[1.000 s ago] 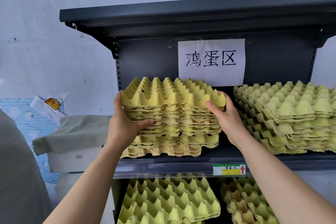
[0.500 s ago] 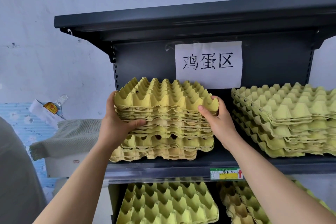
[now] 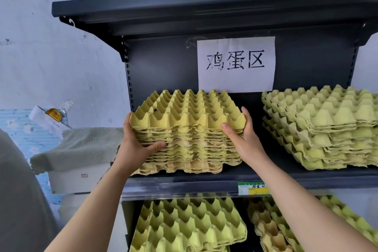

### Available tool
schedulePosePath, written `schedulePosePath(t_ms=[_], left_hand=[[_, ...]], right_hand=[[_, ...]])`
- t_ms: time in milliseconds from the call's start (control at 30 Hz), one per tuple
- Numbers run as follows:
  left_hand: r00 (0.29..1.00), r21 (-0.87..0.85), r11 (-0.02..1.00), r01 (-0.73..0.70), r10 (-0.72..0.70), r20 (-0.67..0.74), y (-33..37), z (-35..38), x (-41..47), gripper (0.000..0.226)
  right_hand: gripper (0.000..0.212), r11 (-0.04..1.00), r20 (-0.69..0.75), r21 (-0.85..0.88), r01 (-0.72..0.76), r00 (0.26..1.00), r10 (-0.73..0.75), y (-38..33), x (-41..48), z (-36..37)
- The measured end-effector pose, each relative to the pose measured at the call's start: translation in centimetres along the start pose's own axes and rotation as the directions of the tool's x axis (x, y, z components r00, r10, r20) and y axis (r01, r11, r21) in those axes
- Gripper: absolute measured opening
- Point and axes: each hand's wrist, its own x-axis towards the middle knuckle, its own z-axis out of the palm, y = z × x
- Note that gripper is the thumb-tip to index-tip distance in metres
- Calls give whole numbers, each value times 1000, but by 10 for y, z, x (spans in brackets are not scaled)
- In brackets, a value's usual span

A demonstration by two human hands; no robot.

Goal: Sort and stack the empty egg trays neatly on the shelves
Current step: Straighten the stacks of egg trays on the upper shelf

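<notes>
A stack of yellow egg trays [image 3: 188,120] rests on the dark middle shelf [image 3: 286,178], left of centre. My left hand [image 3: 135,149] clasps its left side, thumb pressed against the front edges. My right hand [image 3: 243,137] grips the stack's right front corner. A second stack of greener egg trays [image 3: 323,129] lies on the same shelf to the right, its layers fanned out unevenly. On the shelf below lie more trays, one stack at the left [image 3: 188,227] and a tilted stack at the right [image 3: 286,229].
A white paper sign [image 3: 235,63] hangs on the shelf's back panel under the top shelf [image 3: 204,10]. Left of the rack a grey-green cloth [image 3: 81,145] covers a white box, with a plastic bottle [image 3: 55,114] behind it. A price label [image 3: 253,188] marks the shelf edge.
Both hands stay on the left stack, which looks squared up, its lower trays tucked more under the upper ones. My right hand has slid lower on the corner. The camera has moved closer.
</notes>
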Motion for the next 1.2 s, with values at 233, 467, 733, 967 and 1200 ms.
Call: schedulePosePath(t_ms=[233,467,733,967,1200], left_hand=[[997,1,997,78,-78,12,-6,3,2,128],[999,-115,993,19,-23,-32,0,3,3,112],[994,-143,988,-60,46,-96,7,-7,3,105],[994,-120,991,-56,45,-96,6,-32,8,101],[997,-59,997,59,-61,-37,-25,-32,-1,108]], right_hand=[[63,960,89,261,-97,993,76,-1,2,5],[50,935,44,352,-50,998,37,-5,2,4],[49,927,-7,373,32,999,-32,-20,1,7],[55,934,5,356,34,999,-38,-33,2,28],[62,970,71,239,-49,997,33,-19,-1,48]])
